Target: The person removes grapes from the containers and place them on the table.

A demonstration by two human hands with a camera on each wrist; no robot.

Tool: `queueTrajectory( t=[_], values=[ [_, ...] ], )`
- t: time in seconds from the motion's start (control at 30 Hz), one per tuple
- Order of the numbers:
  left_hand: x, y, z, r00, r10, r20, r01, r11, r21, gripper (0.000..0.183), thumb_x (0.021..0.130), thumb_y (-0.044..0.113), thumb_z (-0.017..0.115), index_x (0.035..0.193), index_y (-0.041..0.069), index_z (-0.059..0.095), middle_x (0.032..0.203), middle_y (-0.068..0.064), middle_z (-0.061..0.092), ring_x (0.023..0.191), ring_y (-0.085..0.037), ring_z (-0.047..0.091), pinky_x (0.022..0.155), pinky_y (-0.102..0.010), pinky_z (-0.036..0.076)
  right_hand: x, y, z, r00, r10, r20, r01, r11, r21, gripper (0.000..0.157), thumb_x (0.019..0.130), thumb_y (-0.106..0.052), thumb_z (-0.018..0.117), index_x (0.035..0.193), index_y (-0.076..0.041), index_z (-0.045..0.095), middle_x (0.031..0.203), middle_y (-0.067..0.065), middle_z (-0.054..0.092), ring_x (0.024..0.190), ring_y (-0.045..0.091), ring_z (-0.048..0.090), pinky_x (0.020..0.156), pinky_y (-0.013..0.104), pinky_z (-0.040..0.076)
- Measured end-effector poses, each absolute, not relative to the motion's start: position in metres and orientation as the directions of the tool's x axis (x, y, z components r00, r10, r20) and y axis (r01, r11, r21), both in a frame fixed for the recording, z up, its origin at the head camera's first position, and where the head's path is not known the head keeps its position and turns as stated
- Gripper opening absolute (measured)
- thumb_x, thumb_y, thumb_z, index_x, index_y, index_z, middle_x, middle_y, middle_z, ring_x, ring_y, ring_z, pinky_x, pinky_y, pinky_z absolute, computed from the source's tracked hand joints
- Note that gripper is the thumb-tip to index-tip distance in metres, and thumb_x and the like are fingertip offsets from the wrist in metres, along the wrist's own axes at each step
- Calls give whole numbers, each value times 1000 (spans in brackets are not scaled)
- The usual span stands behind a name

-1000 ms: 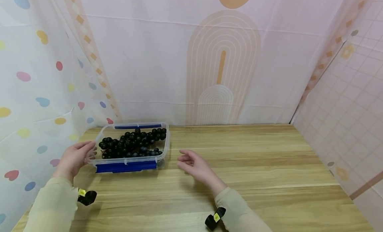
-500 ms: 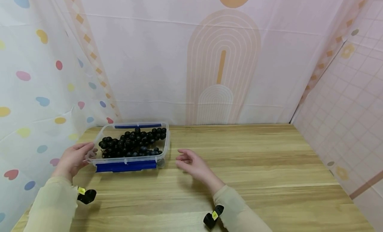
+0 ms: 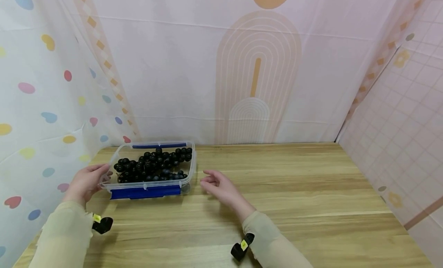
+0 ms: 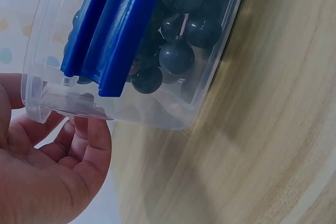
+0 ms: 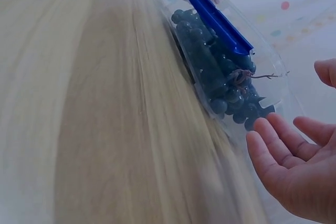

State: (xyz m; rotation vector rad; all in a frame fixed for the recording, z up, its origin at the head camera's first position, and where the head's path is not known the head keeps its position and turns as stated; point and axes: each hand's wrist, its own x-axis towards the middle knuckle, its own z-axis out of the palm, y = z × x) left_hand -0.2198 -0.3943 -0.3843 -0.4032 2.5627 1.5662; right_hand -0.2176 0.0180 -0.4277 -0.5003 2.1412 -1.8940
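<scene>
A clear plastic food container (image 3: 145, 186) with blue side clips stands at the table's back left, with no lid on it. Dark grapes (image 3: 149, 166) in bunches lie inside, and a bare stem shows in the right wrist view. My left hand (image 3: 84, 182) holds the container's left end, thumb at the rim and curled fingers against the outer wall (image 4: 152, 116) below it. To the right of the container, my right hand (image 3: 221, 187) hovers with loosely bent fingers and nothing in it, a short gap from the container's wall.
The wooden table (image 3: 294, 191) runs right and forward from the container. A patterned cloth (image 3: 173, 68) hangs along the back edge, with more cloth at the left and right sides.
My right hand has drifted slightly left and up, closer to the container. The left hand stays at the container's left end, and the container has not visibly moved.
</scene>
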Motion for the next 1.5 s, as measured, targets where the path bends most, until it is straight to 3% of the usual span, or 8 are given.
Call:
queueTrajectory(
  t=[0.23, 0.43, 0.7, 0.97, 1.3, 1.5],
  values=[
    [-221, -393, -387, -963, -166, -211, -262, 421, 868, 70, 105, 42, 40, 148, -12, 28, 89, 15, 59, 80, -8, 57, 67, -31, 50, -223, 10, -426, -917, -397, 36, -60, 48, -997, 56, 97, -16, 65, 144, 4, 42, 120, 17, 62, 104, 25, 61, 90, 44, 53],
    [-220, -394, -388, -968, -162, -193, -245, 428, 870, 67, 105, 39, 40, 146, -13, 31, 88, 13, 60, 78, -9, 57, 66, -31, 51, -227, 4, -425, -924, -382, 24, -28, 4, -1000, 60, 97, -16, 66, 145, 7, 39, 122, 19, 60, 104, 26, 60, 91, 44, 53],
    [-220, -393, -387, -967, -169, -191, -249, 460, 852, 67, 105, 41, 39, 146, -12, 32, 87, 14, 60, 78, -9, 57, 65, -33, 50, -233, -5, -425, -928, -372, 9, 10, -50, -999, 61, 96, -15, 66, 145, 8, 38, 123, 22, 59, 111, 39, 59, 92, 47, 52],
    [-219, -393, -386, -965, -175, -194, -255, 463, 849, 67, 106, 40, 39, 147, -12, 31, 88, 13, 60, 79, -9, 57, 66, -33, 50, -240, -12, -426, -934, -356, -19, 53, -87, -995, 64, 96, -16, 66, 147, 7, 35, 124, 22, 57, 111, 42, 59, 94, 49, 51],
    [-219, -392, -383, -968, -154, -199, -248, 455, 855, 68, 106, 40, 40, 147, -13, 29, 91, 11, 62, 81, -8, 58, 66, -32, 50, -245, -21, -434, -934, -358, -6, 73, -173, -982, 61, 95, -9, 63, 146, 10, 34, 121, 24, 58, 114, 48, 55, 95, 52, 49],
    [-219, -392, -384, -968, -152, -198, -246, 452, 857, 68, 106, 40, 40, 147, -13, 29, 91, 10, 61, 81, -10, 57, 66, -32, 49, -246, -26, -434, -942, -335, -2, 75, -204, -976, 60, 95, -7, 63, 144, 12, 35, 116, 22, 58, 100, 34, 63, 93, 51, 51]
  ],
)
